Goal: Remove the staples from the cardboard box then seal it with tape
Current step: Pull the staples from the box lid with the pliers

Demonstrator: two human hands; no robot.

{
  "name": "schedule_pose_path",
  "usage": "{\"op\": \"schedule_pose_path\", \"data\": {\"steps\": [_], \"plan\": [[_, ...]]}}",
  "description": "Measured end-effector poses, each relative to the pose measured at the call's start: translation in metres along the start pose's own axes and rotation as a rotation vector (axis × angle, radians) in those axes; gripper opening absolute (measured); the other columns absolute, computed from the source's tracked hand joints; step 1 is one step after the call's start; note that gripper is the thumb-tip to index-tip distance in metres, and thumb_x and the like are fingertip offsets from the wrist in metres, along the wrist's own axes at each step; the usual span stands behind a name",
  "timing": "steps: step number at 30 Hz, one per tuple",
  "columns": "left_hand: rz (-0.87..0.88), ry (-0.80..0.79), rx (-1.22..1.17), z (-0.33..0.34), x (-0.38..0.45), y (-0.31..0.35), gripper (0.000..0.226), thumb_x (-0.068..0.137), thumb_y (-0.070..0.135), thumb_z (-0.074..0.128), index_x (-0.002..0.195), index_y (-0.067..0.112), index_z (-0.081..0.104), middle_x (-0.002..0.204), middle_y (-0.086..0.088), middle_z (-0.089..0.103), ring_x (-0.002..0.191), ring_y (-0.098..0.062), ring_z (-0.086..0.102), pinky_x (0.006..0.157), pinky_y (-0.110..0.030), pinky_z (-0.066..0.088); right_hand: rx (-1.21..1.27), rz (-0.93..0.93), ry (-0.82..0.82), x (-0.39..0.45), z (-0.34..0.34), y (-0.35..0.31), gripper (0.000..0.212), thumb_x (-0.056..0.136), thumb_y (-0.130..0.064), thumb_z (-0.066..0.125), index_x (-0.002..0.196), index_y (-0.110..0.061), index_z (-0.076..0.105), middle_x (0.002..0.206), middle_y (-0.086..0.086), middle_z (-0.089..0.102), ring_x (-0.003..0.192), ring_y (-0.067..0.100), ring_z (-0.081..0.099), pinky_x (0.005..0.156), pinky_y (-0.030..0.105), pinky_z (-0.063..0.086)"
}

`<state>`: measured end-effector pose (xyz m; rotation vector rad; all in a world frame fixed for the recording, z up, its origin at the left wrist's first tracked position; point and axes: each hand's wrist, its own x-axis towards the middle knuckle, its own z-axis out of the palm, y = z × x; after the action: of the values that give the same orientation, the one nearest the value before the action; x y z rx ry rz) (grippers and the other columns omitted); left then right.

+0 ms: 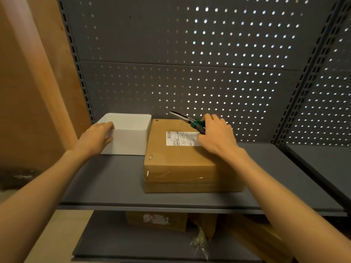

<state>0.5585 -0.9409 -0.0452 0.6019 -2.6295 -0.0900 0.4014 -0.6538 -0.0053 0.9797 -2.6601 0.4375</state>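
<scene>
A closed brown cardboard box [176,164] lies on the grey shelf [114,186], with a white shipping label [180,138] on top and clear tape across its front. Two metal staples [150,157] show along its near left edge. My right hand [216,135] is above the box's far right part, gripping green-handled long-nose pliers [187,119] whose jaws point up and to the left. My left hand [96,137] grips the left front corner of an open white bin [129,133] standing just left of the box. No tape roll is in view.
A grey pegboard wall [209,63] backs the shelf. A brown wooden panel [28,92] stands at the left. On the lower shelf lie more cardboard boxes [157,221] and crumpled clear plastic [199,242]. A slotted upright [303,92] divides off another shelf at the right.
</scene>
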Motion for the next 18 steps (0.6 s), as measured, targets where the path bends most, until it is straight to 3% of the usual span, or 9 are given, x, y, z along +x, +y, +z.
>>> {"op": "schedule_pose_path", "data": {"steps": [8,12,15,18], "plan": [[-0.054,-0.039,0.013,-0.006,-0.003,0.005,0.024,0.088,0.011,0.059,0.111,0.007,0.053,0.116,-0.018,0.06,0.1,-0.031,0.055,0.08,-0.04,0.048,-0.015,0.013,-0.066,0.012,-0.002,-0.003,0.045,0.085,-0.027,0.053,0.124,-0.009,0.041,0.127,0.012,0.045,0.119,0.033,0.04,0.1,0.048,0.033],[-0.104,-0.096,-0.056,-0.013,0.004,0.014,0.044,0.08,0.006,0.062,0.121,0.012,0.049,0.121,-0.011,0.057,0.109,-0.027,0.051,0.085,-0.04,0.049,-0.037,-0.002,-0.093,0.018,-0.002,-0.002,0.045,0.084,-0.026,0.053,0.124,-0.009,0.04,0.127,0.013,0.044,0.12,0.034,0.04,0.1,0.053,0.031],[-0.038,0.061,-0.122,-0.018,0.009,0.036,0.039,0.081,0.006,0.061,0.119,0.012,0.054,0.119,-0.009,0.059,0.112,-0.025,0.05,0.09,-0.037,0.044,-0.021,-0.022,-0.126,0.025,0.0,-0.002,0.045,0.086,-0.031,0.054,0.123,-0.01,0.04,0.126,0.012,0.045,0.119,0.033,0.041,0.099,0.052,0.032],[0.025,0.177,-0.322,-0.016,0.014,0.07,0.02,0.087,0.01,0.059,0.105,0.019,0.06,0.104,0.001,0.062,0.093,-0.01,0.057,0.079,-0.019,0.044,-0.032,-0.03,-0.161,0.033,0.005,-0.004,0.049,0.088,-0.042,0.052,0.124,-0.011,0.041,0.126,0.012,0.047,0.118,0.033,0.043,0.095,0.049,0.037]]}}
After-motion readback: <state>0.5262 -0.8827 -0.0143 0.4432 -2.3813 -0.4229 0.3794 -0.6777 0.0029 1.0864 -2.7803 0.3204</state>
